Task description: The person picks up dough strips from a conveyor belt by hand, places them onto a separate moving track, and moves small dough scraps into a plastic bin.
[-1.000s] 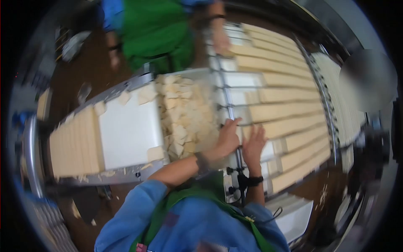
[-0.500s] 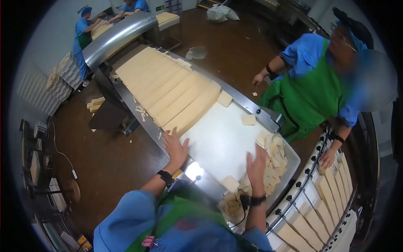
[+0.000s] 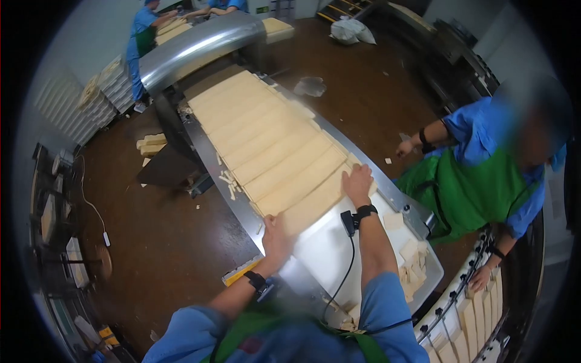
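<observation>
Pale dough strip [image 3: 311, 202] | left hand [image 3: 276, 233], right hand [image 3: 357, 181] open flat on it | offcuts [image 3: 414, 269] on belt [image 3: 327, 251]

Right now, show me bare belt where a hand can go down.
Free: the white belt between the front slab, touched by left hand and right hand, and the scrap pile. Crowded: everywhere upstream, slab rows cover the belt edge to edge.

White conv. belt [image 3: 324, 245], dough strips [image 3: 272, 151], scraps [image 3: 414, 260]
</observation>
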Demonstrator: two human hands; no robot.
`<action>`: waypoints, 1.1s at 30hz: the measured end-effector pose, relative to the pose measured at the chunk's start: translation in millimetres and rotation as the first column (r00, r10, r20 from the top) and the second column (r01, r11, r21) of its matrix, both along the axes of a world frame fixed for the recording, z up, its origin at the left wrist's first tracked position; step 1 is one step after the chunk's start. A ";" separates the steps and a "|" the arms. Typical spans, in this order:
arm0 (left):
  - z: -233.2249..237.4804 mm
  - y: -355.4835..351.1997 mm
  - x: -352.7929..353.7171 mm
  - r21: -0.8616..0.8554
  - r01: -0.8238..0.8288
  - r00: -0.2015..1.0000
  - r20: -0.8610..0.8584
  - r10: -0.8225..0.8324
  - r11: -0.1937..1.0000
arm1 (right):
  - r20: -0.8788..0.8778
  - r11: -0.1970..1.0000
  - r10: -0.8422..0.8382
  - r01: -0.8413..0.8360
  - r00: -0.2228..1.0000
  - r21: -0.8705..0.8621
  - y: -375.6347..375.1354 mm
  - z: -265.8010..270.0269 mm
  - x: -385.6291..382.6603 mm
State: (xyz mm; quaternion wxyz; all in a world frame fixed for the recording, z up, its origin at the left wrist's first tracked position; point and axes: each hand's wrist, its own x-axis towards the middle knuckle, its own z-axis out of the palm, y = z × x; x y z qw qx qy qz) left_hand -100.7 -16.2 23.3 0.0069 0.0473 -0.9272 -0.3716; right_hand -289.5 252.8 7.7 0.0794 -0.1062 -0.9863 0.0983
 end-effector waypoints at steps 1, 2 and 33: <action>1.9 2.1 -1.0 0.003 -0.007 0.999 0.032 0.007 1.000 | 0.053 1.000 -0.012 0.011 0.999 0.020 -0.7 3.9 -5.1; 2.2 3.6 -0.8 0.004 -0.023 0.998 0.059 0.023 1.000 | 0.099 0.999 -0.016 0.012 0.995 0.041 -1.1 8.6 -7.4; 32.2 99.7 96.1 -0.139 0.726 0.664 -0.115 -0.739 0.674 | -0.362 0.662 -0.749 0.643 0.555 -0.384 65.9 43.2 430.7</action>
